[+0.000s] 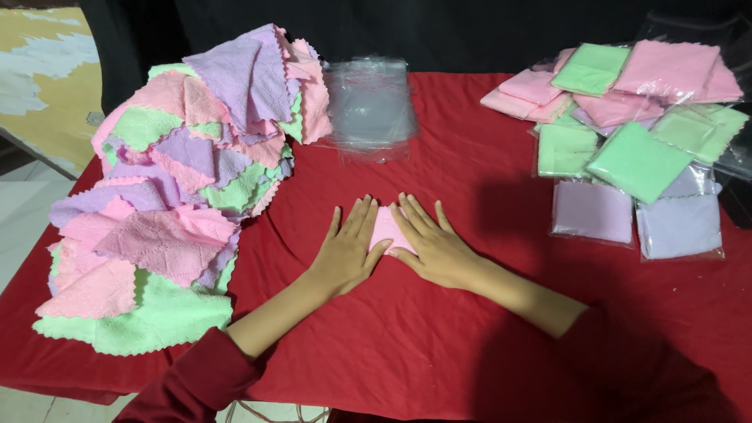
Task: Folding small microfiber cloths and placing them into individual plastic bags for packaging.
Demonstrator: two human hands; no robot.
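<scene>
- The left hand (pixel 345 249) lies flat, palm down, fingers stretched out and close together, pressing on the left part of a folded pink cloth (pixel 386 227); nothing is grasped.
- The right hand (pixel 433 244) lies flat in the same way, fingers straight and slightly spread, covering the cloth's right part.
- The pink cloth sits near the middle of the red tablecloth (pixel 407 337), directly under both hands, with only a narrow strip showing between them.
- That visible strip runs away from the person, its top edge near the fingertips; the hands hide the rest, so I cannot tell the long axis of the whole cloth.
- The 2 hands angle toward each other, thumbs nearly meeting over the cloth's near edge.
- On the left stands a big loose pile of unfolded cloths (pixel 172 188) in pink, purple and green, with zigzag edges.
- Beyond the hands, well apart, lies a stack of clear plastic bags (pixel 370 106).
- On the right lie bagged folded cloths (pixel 638 141) in green, pink and lilac, heaped over one another.
- Both forearms are bare, with a dark red sleeve (pixel 200 384) pushed up on the left arm.
</scene>
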